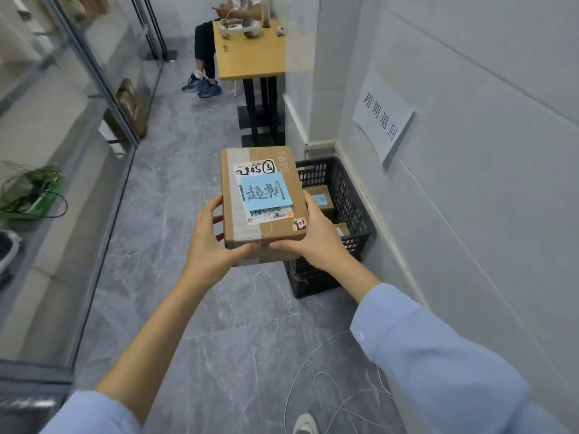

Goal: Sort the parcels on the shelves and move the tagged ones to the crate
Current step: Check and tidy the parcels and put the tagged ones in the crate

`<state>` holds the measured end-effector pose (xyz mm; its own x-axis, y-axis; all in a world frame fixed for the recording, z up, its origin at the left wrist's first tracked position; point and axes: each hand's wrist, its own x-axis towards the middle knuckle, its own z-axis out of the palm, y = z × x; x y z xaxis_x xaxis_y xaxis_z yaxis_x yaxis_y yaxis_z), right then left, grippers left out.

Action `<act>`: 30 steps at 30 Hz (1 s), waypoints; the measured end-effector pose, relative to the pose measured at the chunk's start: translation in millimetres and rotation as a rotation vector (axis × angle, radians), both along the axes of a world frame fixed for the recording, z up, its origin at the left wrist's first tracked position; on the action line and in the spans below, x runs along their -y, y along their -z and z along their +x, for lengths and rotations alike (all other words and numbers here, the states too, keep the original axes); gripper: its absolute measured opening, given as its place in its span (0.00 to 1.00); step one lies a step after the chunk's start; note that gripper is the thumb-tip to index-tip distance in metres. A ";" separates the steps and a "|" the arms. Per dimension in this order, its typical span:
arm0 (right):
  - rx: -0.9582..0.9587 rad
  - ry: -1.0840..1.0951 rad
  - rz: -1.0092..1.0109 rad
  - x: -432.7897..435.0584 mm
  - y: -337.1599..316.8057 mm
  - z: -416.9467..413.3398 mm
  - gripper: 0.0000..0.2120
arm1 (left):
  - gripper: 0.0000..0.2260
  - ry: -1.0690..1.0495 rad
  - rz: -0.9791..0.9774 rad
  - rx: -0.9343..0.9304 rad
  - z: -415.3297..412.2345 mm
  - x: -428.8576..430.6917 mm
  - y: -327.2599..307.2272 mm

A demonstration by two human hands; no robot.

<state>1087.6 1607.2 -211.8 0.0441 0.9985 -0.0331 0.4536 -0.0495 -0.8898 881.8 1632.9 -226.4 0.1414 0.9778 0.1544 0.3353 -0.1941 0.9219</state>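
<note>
I hold a brown cardboard parcel [266,227] in front of me with both hands, above the floor. A blue handwritten tag [266,192] is stuck on its top over a white shipping label. My left hand [213,242] grips its left and near edge, thumb on the near side. My right hand [310,236] grips the right near corner. A black plastic crate [347,195] stands on the floor against the right wall, just beyond and right of the parcel. Inside it lie other brown parcels [322,198] with blue tags, partly hidden by the held parcel.
A paper sign [382,117] hangs on the right wall above the crate. Ahead, a person sits behind a small wooden table [250,54]. Glass panels [94,89] line the left side, with a green basket [28,195] behind them. A white cable [338,399] lies on the grey floor.
</note>
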 end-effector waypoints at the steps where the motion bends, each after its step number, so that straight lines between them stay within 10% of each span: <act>1: -0.005 0.003 -0.008 -6.1 1.6 2.6 0.52 | 0.44 -0.003 -0.004 -0.009 2.5 -5.3 0.1; 30: -0.058 -0.026 -0.061 -67.7 16.6 21.2 0.47 | 0.44 -0.011 -0.028 -0.030 22.0 -68.2 8.2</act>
<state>1108.7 1674.8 -228.4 0.0140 0.9953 -0.0954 0.4035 -0.0929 -0.9103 903.8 1701.1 -234.6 0.1344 0.9833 0.1227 0.3644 -0.1642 0.9166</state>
